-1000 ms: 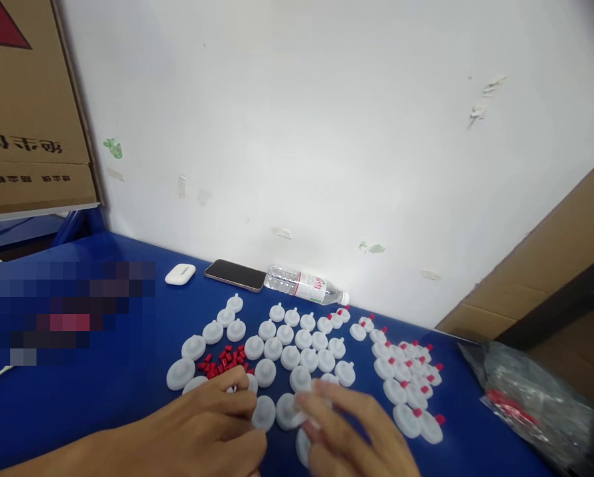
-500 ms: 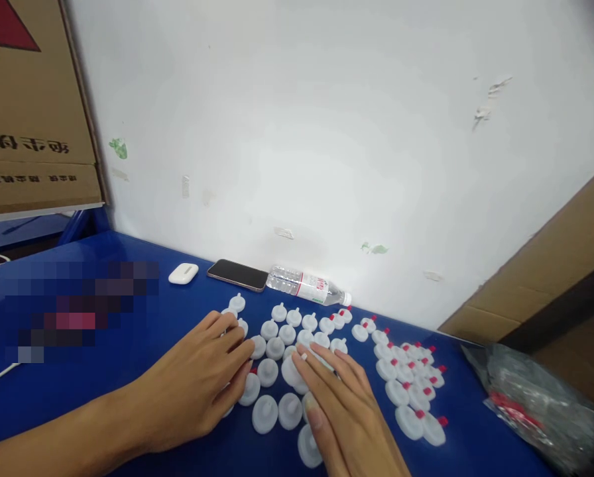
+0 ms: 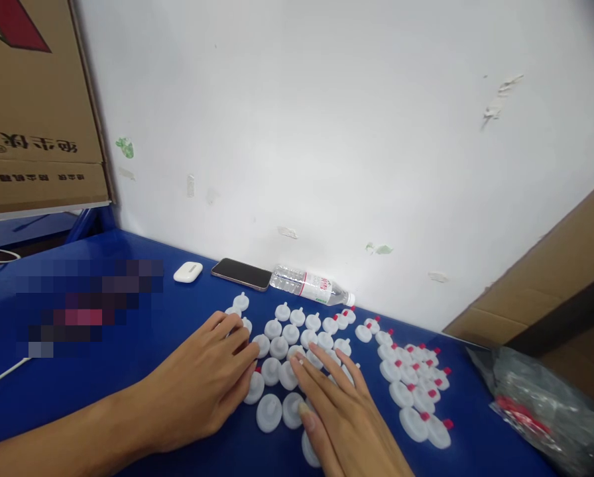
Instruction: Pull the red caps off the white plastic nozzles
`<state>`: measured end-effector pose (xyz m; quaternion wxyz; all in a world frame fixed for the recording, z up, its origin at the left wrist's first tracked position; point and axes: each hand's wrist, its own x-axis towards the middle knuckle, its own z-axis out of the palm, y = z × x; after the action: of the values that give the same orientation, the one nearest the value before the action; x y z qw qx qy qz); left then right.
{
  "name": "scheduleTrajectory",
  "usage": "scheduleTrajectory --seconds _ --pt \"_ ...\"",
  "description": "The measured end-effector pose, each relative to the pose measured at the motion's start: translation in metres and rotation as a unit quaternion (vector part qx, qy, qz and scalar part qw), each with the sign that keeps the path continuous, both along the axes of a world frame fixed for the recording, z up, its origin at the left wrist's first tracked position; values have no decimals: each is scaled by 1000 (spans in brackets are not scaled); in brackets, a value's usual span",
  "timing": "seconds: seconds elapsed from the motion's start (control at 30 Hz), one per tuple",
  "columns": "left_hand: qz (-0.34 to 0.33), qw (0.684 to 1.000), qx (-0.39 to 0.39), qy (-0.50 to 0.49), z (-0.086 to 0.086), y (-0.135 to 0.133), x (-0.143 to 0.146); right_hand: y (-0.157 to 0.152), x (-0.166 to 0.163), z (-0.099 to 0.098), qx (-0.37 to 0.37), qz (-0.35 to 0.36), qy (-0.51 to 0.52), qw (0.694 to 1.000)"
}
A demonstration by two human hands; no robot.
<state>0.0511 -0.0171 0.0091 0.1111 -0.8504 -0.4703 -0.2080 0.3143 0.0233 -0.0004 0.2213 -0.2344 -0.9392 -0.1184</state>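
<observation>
Many white round caps with a nozzle on top stand close together on the blue table (image 3: pixel 142 331). My left hand (image 3: pixel 207 381) lies palm down at the left of this group, fingers bent and slightly apart. Its fingertips are partly hidden among the caps. Beside its thumb, a red-tipped cap (image 3: pixel 254 388) leans. My right hand (image 3: pixel 349 411) rests over the right part of the group with its fingers spread. Near its index fingertip is a plain white cap (image 3: pixel 287 375). Its palm hides some caps, and another cap (image 3: pixel 309 450) shows beside its thumb.
Red-tipped caps (image 3: pixel 409 371) form a cluster on the right. Along the wall lie an earphone case (image 3: pixel 188 272), a phone (image 3: pixel 241 274) and a water bottle (image 3: pixel 311 286). A clear plastic bag (image 3: pixel 550 397) holding red pieces is at the far right. A carton (image 3: pixel 38 106) stands upper left.
My right hand's fingers have spread apart, uncovering more caps beneath them. The cap by its index finger has shifted slightly left. My left hand keeps nearly the same pose.
</observation>
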Motion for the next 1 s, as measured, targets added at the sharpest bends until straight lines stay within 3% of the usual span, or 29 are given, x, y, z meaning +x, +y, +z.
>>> scheduleTrajectory --seconds 0.6,0.87,1.0 --pt "11 1000 -17 10 -3 2 -4 0 0 -2 20 -2 -12 1000" --pt "23 999 -39 15 -2 3 -3 -1 8 1 -6 -19 -6 1000" --pt "-23 999 -22 -36 4 -1 -4 -4 11 4 -11 -7 51 999"
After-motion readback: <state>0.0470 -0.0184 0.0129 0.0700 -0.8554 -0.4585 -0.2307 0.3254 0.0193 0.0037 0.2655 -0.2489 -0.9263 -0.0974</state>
